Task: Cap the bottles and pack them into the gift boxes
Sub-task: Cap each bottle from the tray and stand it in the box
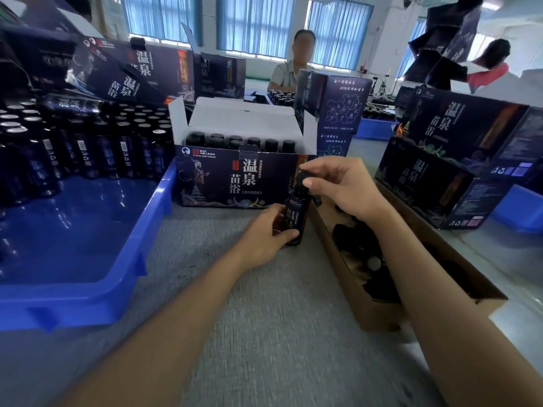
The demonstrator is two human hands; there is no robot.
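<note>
Now my left hand (264, 236) wraps the lower body of a small dark bottle (295, 212), thumb across the label. My right hand (340, 186) pinches the black cap (302, 179) between thumb and forefinger on top of the neck. The bottle is upright over the grey table (235, 318), just in front of the near right corner of the open gift box (220, 177). It sits between the blue tray (73, 245) on the left and the cardboard box (352, 289) of loose caps on the right.

To do this well, I judge, the left should keep the bottle still and plumb. The cap should be seated square before I turn it, then twisted snug without forcing.

The bottle looks like dark glass, with a navy label bearing a red patch and pale characters. Whether the cap has caught the thread I cannot tell. Capped bottles (235, 141) already stand in the gift box.
</note>
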